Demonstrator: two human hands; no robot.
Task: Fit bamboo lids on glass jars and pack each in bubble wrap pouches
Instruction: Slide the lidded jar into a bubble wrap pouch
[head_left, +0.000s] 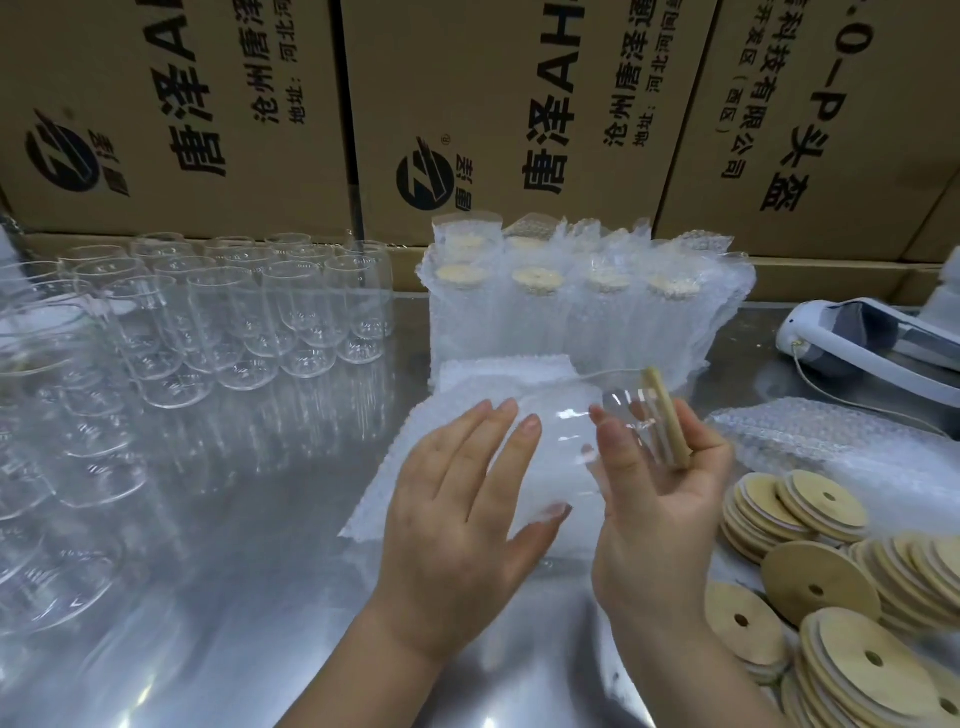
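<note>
- I held the glass jar (561, 436) on its side between both hands. Its long axis ran left to right, and the bamboo lid (665, 415) sat on the end towards my right.
- My right hand (654, 519) gripped the lidded end with fingers curled round the glass. My left hand (467, 509) lay against the base end, fingers straight and spread.
- The flat bubble wrap pouches (457, 395) lay on the worktop (234, 571) just under and beyond both hands. I judged the base end would go in first.
- Beyond my hands, each of the filled pouches (571, 312) held a lidded jar. Left of my left hand stood the empty jars (249, 312), and the loose lids (810, 577) lay right of my right hand.
</note>
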